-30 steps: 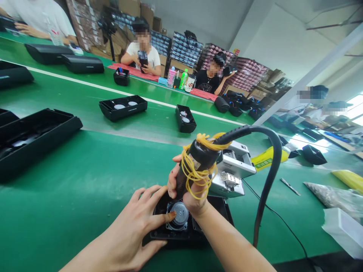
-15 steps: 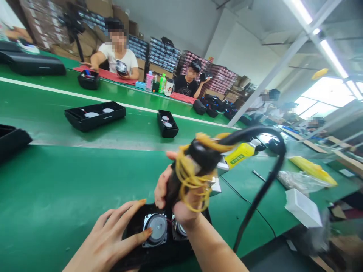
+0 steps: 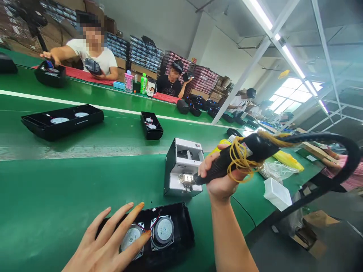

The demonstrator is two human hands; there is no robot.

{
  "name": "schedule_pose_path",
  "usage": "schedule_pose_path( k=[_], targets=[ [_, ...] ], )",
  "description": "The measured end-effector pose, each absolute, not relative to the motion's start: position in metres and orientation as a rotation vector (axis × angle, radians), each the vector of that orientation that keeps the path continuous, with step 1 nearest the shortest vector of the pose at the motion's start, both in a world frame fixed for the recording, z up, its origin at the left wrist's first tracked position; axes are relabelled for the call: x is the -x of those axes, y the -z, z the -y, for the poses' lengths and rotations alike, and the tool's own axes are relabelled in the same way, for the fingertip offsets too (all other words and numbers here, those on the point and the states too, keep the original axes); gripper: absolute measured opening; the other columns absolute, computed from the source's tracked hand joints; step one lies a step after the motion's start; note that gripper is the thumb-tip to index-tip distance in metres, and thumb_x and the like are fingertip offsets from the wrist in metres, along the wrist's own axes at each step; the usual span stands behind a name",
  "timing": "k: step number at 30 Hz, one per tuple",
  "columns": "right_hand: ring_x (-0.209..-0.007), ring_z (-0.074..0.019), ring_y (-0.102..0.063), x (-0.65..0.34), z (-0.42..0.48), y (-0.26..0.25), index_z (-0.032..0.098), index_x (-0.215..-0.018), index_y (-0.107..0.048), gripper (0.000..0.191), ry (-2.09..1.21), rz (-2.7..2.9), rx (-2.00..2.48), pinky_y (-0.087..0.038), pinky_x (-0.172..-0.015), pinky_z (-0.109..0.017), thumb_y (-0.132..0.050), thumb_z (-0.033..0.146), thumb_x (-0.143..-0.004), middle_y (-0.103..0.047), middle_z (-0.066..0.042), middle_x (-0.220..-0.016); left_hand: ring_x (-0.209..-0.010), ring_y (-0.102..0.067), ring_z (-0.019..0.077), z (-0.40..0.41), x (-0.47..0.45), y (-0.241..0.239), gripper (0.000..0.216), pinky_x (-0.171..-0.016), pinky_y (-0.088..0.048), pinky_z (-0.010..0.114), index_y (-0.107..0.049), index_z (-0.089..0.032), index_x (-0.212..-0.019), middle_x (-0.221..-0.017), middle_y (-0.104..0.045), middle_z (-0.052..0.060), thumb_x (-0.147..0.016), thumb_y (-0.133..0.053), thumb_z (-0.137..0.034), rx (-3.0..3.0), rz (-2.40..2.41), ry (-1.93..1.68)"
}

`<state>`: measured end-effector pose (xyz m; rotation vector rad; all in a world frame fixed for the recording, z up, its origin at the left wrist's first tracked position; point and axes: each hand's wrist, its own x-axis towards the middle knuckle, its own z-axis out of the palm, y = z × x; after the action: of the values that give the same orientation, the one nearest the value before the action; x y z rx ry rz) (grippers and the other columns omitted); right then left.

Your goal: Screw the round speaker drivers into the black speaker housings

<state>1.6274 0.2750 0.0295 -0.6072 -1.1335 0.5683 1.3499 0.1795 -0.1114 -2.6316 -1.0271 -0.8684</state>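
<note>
My right hand (image 3: pixel 219 181) is closed around a black electric screwdriver (image 3: pixel 244 155) wound with yellow rubber bands, a thick black cable arcing off to the right. Its tip points left into the front of a small grey and black screw feeder box (image 3: pixel 181 166). My left hand (image 3: pixel 107 241) lies flat with fingers spread on a black speaker housing (image 3: pixel 176 241) at the near edge of the green belt. Two round speaker drivers (image 3: pixel 162 231) sit in the housing, with thin red and black wires between them.
More black speaker housings (image 3: pixel 62 121) (image 3: pixel 151 125) lie farther along the green conveyor (image 3: pixel 70 177). Other people sit across the belt holding black parts, with bottles (image 3: pixel 143 83) beside them. A white box (image 3: pixel 276 193), yellow bags and a clear bag lie to the right. Stacked cartons fill the back.
My right hand has lifted the screwdriver off the speaker housing and swung its tip over to the screw feeder. The view has panned right; my left hand stays on the housing.
</note>
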Motion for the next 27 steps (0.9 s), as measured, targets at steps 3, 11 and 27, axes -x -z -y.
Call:
schedule_pose_path(
  k=[3,11,27],
  targets=[
    [-0.034,-0.0123,-0.044,-1.627,-0.267,-0.028,0.024,-0.106,-0.060,0.068,-0.584,1.143,0.609,-0.037,-0.034,-0.023,-0.068,0.086,-0.078,-0.056,0.008,-0.056,-0.155,-0.037,0.0384,-0.185,-1.361,0.106,0.053,-0.130,-0.015,0.061,-0.059,-0.041,-0.144,-0.171,-0.038,0.009,-0.094,-0.062,-0.057,2.670,1.010,0.818],
    [-0.035,-0.0122,-0.045,-1.634,-0.263,-0.013,0.025,-0.107,-0.059,0.068,-0.661,1.104,0.618,-0.037,-0.035,-0.023,-0.069,0.084,-0.077,-0.056,0.007,-0.059,-0.150,-0.043,0.0409,-0.184,-1.371,0.103,0.063,-0.117,-0.038,0.058,-0.061,-0.045,-0.140,-0.172,-0.036,0.008,-0.082,-0.076,-0.026,2.716,1.081,0.649],
    [-0.036,-0.0114,-0.046,-1.633,-0.281,-0.024,0.023,-0.114,-0.059,0.069,-0.656,1.098,0.596,-0.040,-0.038,-0.023,-0.064,0.085,-0.083,-0.056,0.007,-0.060,-0.136,-0.055,0.0373,-0.191,-1.366,0.120,0.066,-0.109,-0.036,0.053,-0.057,-0.050,-0.147,-0.160,-0.053,0.009,-0.083,-0.071,-0.044,2.675,1.001,0.691]
  ],
)
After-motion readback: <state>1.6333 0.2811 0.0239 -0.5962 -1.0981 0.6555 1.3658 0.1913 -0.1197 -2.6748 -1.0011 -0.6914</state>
